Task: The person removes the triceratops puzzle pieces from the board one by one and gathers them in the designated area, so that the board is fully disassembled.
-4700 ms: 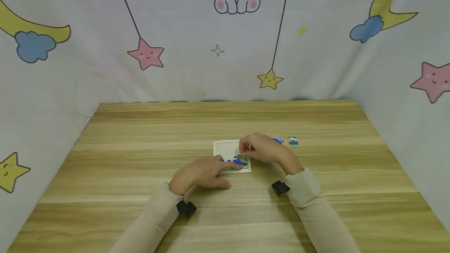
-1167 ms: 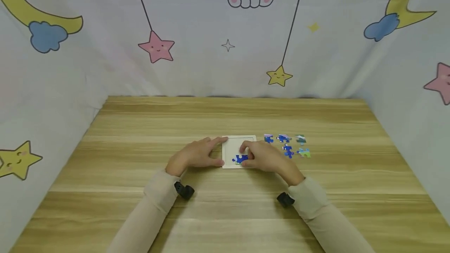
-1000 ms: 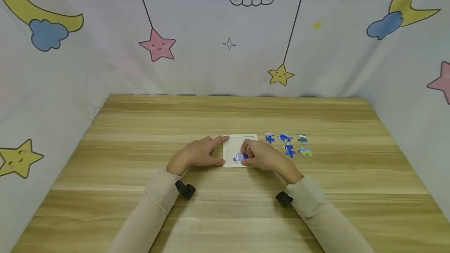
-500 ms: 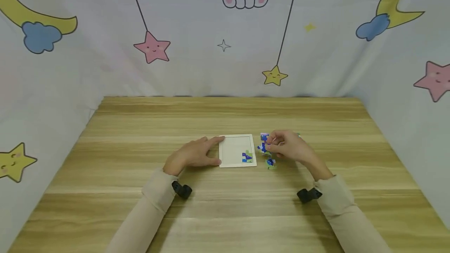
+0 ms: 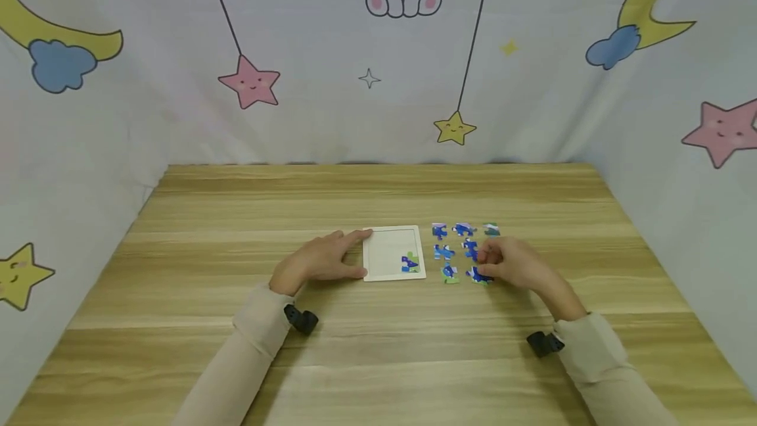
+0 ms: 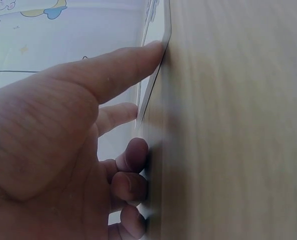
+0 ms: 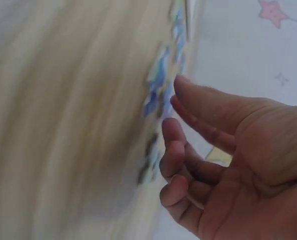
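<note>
My left hand (image 5: 325,256) rests at the left side of a white square puzzle tray (image 5: 384,276). Its thumb and index finger touch the tray's edge near two corners; the left wrist view shows the other fingers loosely bent. One blue and green jigsaw piece (image 5: 410,261) lies in the tray's lower right corner. Over the loose pieces to the right hovers my right hand (image 5: 516,265), thumb and index apart with nothing seen between them. A dark blue jigsaw piece (image 5: 476,275) lies by its thumb, partly covered. Another blue piece (image 5: 470,248) lies by its fingertips.
Several more loose jigsaw pieces, such as a blue and green one (image 5: 449,273) and a pale-topped one (image 5: 439,231), lie right of the tray. The wooden table (image 5: 378,354) meets a patterned cloth backdrop (image 5: 319,117) at the back.
The right hand has lifted a blue jigsaw piece out of the tray, carried it right and let it go on the table among the others. Earlier more pieces lay in the tray.
</note>
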Tool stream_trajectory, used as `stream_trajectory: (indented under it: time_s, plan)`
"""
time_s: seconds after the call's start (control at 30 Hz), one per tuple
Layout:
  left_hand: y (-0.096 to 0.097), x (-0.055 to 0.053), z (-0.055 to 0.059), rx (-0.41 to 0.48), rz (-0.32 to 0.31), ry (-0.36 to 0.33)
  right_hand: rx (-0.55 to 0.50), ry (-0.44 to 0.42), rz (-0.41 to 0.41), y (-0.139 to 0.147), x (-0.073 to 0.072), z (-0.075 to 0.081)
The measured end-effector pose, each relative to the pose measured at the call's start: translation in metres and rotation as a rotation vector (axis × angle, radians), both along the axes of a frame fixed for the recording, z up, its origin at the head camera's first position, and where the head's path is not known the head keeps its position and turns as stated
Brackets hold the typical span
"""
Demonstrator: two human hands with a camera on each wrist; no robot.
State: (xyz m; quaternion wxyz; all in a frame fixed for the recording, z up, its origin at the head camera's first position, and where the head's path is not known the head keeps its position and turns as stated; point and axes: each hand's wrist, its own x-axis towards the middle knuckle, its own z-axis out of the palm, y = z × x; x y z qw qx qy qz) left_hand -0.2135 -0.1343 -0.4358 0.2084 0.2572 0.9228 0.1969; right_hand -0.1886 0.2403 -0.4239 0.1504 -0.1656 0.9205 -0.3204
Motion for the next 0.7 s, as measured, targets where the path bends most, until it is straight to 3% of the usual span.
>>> stream_trajectory:
  time_s: [0.13,0.33,0.57,0.7]
  plan:
    - [-0.003,0.0,-0.001,0.0,0.019,-0.004,0.06,0.054,0.065,-0.029,-0.009,0.004]
    - [0.001,0.007,-0.002,-0.002,0.018,-0.006,0.012,0.025,0.189,-0.076,-0.009,-0.005]
    - [0.009,0.006,0.004,-0.011,-0.006,0.006,0.113,0.088,0.175,-0.094,-0.003,-0.004]
    - [0.008,0.005,0.008,-0.006,-0.002,0.014,0.043,0.098,0.172,-0.096,-0.007,0.001]
